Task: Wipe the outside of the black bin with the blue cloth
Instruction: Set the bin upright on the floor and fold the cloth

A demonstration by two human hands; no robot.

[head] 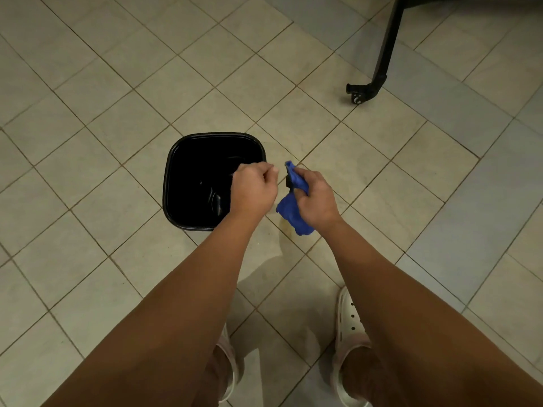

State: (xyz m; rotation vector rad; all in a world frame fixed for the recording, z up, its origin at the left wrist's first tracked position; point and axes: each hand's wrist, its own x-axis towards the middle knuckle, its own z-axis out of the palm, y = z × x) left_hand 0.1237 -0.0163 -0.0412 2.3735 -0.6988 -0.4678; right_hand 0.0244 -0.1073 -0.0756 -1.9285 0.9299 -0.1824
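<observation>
We look straight down at a black bin [215, 134] standing upright on a tiled floor [117, 83], its square, round-cornered mouth open toward us. It sits just ahead and to the left of our feet, which are in white clogs [351, 327].

The bin looks like glossy moulded plastic: stiff, probably light, and slick to the touch. We judge that it would slide or tip under a firm wipe, so the rim seems the best place to steady it while the cloth works down the outer walls.

Our left hand [254, 188] hovers over the bin's right rim with the fingers curled in. The hand hides that stretch of the rim, so we cannot tell whether its grip is on the rim or on nothing.

Our right hand [317, 199] is just beside the bin's right side. Its grip is closed around a blue cloth [291, 214], which is soft, limp and bunched, with one end poking up past the fingers and the other hanging below the palm. The cloth is not touching the bin.

A black furniture leg [385, 54] stands well apart at the upper right.
</observation>
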